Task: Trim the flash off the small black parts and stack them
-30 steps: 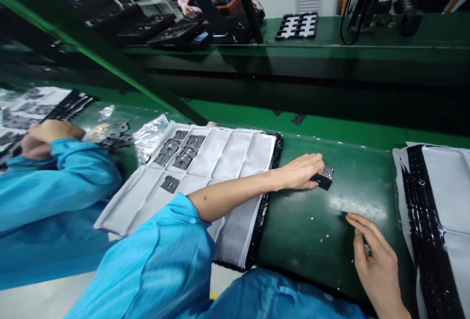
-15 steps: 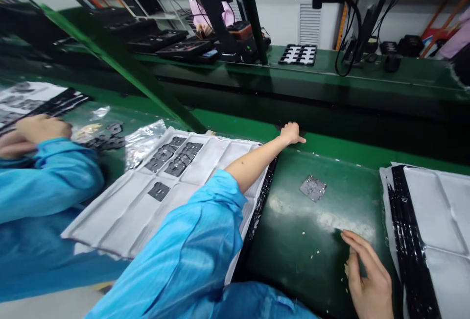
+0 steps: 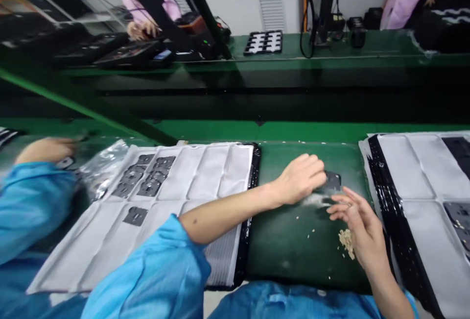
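Head view is looking down on a dark green belt (image 3: 293, 240), where the left hand (image 3: 299, 179) is reaching across from the left, its sleeve pushed back and the bare forearm lying over the edge of a white padded tray (image 3: 205, 172). Its fingers are curling down over a small dark metal plate (image 3: 333, 180) that is lying flat on the belt, so only the plate's far corner is showing past the knuckles. The fingertips seem to be pressing or pinching at the plate's near edge, probably to get under a thin flat piece that offers no other hold; whether they are truly gripping it or only touching it I cannot tell, as the frame is blurred there.

The right hand (image 3: 358, 228) is hovering just beside the plate, fingers loosely spread and released, holding nothing, its fingertips pointing toward the plate as if standing by to steady it. A little heap of pale crumbs (image 3: 345, 241) is lying on the belt right by its palm.

More dark plates (image 3: 147, 177) are sitting stacked in the pockets of the white tray, which keeps them apart and in rows. A second white tray (image 3: 414, 182) with a black rim is lying to the right. At the far left, another person's hand (image 3: 46, 150) in a blue sleeve is working beside a clear plastic bag (image 3: 105, 162).
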The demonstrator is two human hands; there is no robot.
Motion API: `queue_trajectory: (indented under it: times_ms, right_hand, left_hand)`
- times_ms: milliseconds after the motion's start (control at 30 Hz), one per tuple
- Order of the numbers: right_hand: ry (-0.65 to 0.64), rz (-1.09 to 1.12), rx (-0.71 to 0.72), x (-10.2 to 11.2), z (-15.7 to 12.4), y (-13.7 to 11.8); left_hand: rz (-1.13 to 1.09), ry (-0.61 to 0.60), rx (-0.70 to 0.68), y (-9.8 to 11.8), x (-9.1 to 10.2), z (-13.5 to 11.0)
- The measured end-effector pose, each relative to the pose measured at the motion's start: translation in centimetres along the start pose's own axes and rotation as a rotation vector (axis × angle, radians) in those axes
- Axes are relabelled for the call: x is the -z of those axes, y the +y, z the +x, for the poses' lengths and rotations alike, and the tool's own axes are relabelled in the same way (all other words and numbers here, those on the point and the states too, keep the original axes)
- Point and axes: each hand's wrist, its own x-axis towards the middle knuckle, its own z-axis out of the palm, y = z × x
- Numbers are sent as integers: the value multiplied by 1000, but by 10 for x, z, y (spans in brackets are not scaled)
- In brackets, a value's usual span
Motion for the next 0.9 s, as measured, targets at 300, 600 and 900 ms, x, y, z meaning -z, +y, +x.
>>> queue_trajectory:
  times_ms: [300,600,900]
  right_hand:
    - [78,19,-17,-9,-5,-29]
    - [60,-128,22,-1,-8,-36]
    - [81,-50,-64,4,-11,-18]
  left_hand:
    - [-468,33,209,59,33,-15]
    - [-765,-241,525,81,35,-11]
    - [-499,-191,364,89,21,-19]
